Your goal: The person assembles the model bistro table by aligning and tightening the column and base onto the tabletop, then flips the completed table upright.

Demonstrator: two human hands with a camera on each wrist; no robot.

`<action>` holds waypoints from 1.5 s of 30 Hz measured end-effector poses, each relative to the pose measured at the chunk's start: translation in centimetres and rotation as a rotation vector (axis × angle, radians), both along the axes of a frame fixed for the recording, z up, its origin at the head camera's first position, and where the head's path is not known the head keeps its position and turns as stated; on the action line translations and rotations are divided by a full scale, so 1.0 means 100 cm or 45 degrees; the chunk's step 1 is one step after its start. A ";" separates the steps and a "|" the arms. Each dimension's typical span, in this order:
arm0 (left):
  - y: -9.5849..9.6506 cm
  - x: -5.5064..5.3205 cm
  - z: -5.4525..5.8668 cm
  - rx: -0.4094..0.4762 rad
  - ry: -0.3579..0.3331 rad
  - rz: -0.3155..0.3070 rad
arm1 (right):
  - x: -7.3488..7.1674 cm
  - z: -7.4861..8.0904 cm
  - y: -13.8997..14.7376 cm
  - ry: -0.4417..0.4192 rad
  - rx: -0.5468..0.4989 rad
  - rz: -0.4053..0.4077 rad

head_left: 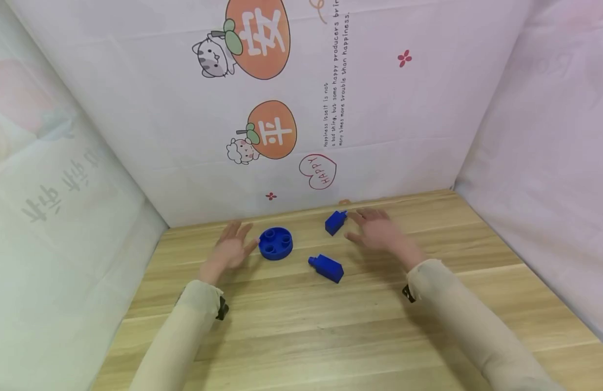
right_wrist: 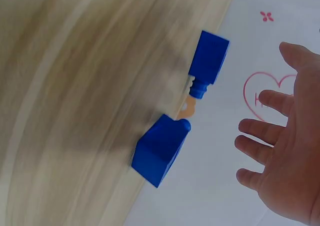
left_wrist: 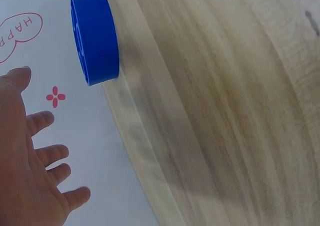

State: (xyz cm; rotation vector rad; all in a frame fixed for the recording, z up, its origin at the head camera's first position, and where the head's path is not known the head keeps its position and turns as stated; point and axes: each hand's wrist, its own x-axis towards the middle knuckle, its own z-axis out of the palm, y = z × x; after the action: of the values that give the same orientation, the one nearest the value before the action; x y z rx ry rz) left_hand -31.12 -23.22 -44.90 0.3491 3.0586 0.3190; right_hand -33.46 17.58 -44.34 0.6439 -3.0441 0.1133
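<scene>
A round blue disc (head_left: 275, 244) with three raised sockets lies on the wooden table, its raised side wall showing in the left wrist view. Just left of it is my left hand (head_left: 229, 251), fingers spread and holding nothing. Two blue square pegs with narrow knobbed ends lie on their sides: the far peg (head_left: 335, 223) near the back wall and the near peg (head_left: 327, 268) in front of it. Beside the far peg hovers my right hand (head_left: 376, 231), its fingers apart and its palm bare in the right wrist view (right_wrist: 292, 141).
A wooden tabletop (head_left: 281, 336) lies under everything. Printed white cloth walls (head_left: 379, 108) rise behind it and along both sides, with the back wall close beyond the far peg and the disc. Both forearms wear pale sleeves with black wrist straps.
</scene>
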 end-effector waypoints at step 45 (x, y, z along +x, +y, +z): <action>0.025 -0.005 -0.030 -0.020 -0.079 -0.005 | 0.052 -0.016 -0.058 -0.216 0.142 0.242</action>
State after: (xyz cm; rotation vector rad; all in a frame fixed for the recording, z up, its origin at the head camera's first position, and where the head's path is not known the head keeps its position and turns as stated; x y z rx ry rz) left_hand -31.64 -20.75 -47.94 0.3375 2.9978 0.2998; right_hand -28.27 11.81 -45.89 0.9801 -3.1608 0.0018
